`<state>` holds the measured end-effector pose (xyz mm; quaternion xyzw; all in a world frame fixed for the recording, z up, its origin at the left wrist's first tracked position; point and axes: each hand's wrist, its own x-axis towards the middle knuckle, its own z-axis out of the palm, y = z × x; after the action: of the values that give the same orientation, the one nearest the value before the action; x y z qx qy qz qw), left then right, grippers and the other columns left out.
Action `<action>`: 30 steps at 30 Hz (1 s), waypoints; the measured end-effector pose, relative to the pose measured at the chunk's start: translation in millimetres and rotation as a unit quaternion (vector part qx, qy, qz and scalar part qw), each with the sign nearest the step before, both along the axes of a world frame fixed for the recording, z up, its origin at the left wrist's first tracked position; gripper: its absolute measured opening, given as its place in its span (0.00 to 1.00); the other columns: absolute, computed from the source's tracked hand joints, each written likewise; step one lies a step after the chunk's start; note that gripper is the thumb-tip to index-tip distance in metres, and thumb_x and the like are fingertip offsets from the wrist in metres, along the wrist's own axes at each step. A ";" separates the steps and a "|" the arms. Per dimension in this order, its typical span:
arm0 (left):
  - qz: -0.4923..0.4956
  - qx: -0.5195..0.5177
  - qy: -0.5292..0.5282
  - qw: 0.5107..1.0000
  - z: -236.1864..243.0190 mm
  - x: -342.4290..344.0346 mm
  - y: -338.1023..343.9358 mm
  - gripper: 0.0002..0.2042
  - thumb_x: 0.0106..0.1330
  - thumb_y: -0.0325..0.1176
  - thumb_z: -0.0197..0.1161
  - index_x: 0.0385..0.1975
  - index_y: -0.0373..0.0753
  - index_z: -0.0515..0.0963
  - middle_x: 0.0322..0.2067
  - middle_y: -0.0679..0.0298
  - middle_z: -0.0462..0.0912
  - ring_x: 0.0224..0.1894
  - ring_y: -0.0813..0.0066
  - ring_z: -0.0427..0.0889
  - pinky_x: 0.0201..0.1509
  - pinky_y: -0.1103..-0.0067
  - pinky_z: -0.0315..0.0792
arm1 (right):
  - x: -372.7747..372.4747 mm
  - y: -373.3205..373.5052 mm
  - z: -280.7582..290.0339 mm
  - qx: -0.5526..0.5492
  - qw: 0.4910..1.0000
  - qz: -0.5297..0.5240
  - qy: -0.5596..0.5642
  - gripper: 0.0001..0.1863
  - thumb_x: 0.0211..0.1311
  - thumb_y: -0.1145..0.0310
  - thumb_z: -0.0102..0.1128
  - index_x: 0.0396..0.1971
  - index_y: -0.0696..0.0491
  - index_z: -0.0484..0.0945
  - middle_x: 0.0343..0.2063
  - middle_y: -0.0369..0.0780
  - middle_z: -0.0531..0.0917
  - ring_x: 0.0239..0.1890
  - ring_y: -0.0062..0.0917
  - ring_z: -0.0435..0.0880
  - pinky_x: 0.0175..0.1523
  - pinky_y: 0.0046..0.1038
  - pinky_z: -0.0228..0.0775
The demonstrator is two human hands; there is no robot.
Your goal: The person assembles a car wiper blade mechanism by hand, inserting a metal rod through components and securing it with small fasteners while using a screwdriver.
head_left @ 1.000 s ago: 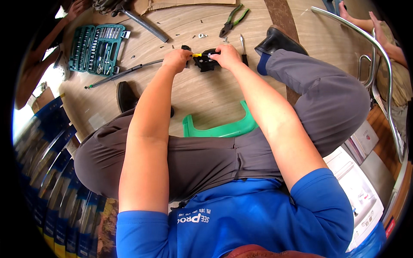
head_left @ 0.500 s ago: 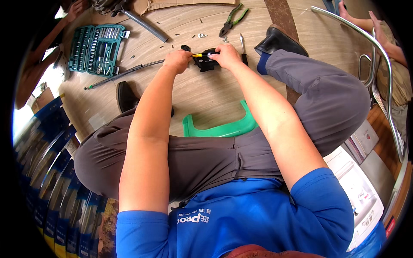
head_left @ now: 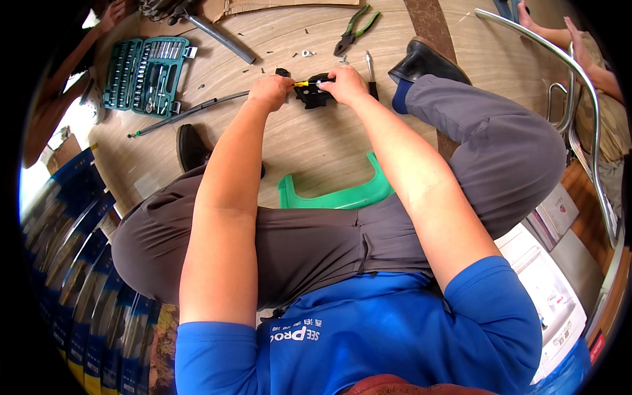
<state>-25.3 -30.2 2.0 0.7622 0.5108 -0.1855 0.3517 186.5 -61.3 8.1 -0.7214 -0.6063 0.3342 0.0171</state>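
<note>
Okay, so the slim yellow piece is held up front, right in the gap between the left hand and the right hand. Its long axis runs pretty much side to side, so it's lined up from one set of fingers to the other. The yellow stretch sits closer to the left fingertips; a paler bit is met by the right ones. Both hands look curled down into a close pinch on it, with hardly any opening seen, though the exact finger contact is too small to make out.

A black part is seen just below that line, nearer the right hand; whether it's touched can't be told. A long dark rod runs in from the left up to the left hand, and whether it's joined to the yellow piece is hidden.

Everything's laid out on a wood-look floor: a screwdriver just beside the right hand, pliers farther out, a green socket set off left, and a green plastic piece near the lap.
</note>
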 end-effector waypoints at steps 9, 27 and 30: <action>-0.026 0.061 0.042 0.997 1.2 6.9 -5.9 0.11 0.65 0.34 0.52 0.42 0.48 0.81 0.43 0.61 0.83 0.47 0.61 0.82 0.49 0.67 0.75 | -1.1 2.4 1.9 -0.056 0.998 0.004 0.007 0.23 0.49 0.50 0.71 0.41 0.51 0.82 0.45 0.48 0.79 0.49 0.37 0.79 0.54 0.34 0.72; -0.034 0.141 0.070 0.987 -2.6 21.7 -18.8 0.09 0.65 0.33 0.49 0.34 0.40 0.78 0.35 0.56 0.84 0.39 0.58 0.85 0.39 0.66 0.78 | -25.3 12.9 32.9 -0.115 0.989 0.005 -0.097 0.40 0.48 0.33 0.63 0.46 0.57 0.80 0.52 0.48 0.76 0.52 0.36 0.80 0.54 0.33 0.73; -0.028 0.143 0.067 0.987 -7.2 19.7 -19.6 0.09 0.65 0.32 0.50 0.34 0.39 0.78 0.35 0.56 0.84 0.39 0.58 0.85 0.40 0.66 0.78 | -33.9 13.7 37.2 -0.132 0.984 -0.013 -0.116 0.42 0.46 0.32 0.64 0.50 0.55 0.78 0.54 0.47 0.75 0.53 0.35 0.79 0.54 0.32 0.74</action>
<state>-5.5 -49.8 -5.2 0.8048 0.5327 -0.1713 0.1980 152.6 -47.7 45.4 -0.7591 -0.5451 0.3251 -0.1447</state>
